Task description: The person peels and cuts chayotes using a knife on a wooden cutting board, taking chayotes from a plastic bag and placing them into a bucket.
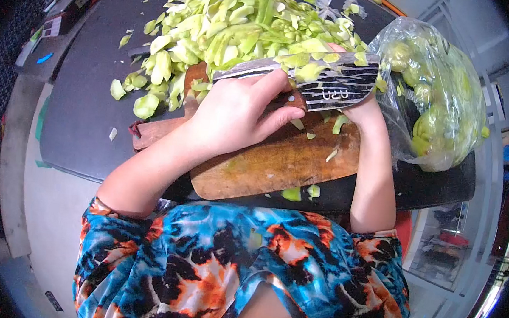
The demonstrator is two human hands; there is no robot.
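Observation:
My left hand [234,112] is closed round the brown riveted handle of a broad knife [347,85]. Its blade has a black-and-white striped pattern and lettering, and pale green bits cling to it. Behind the blade's right end is my right hand [363,111]; most of its fingers are hidden, though a fingertip shows above the upper edge. Whether it holds anything I cannot tell. Both hands are above a worn wooden cutting board [277,173] with a few green scraps on it. A large heap of thin green vegetable slices [229,28] rises just beyond the knife.
At the right, a clear plastic bag [444,102] holds several whole green vegetables or fruits. A brown wooden piece [158,133] lies left of the board. Loose slices [145,106] are scattered on the dark table [85,110], whose near edge runs just before my body.

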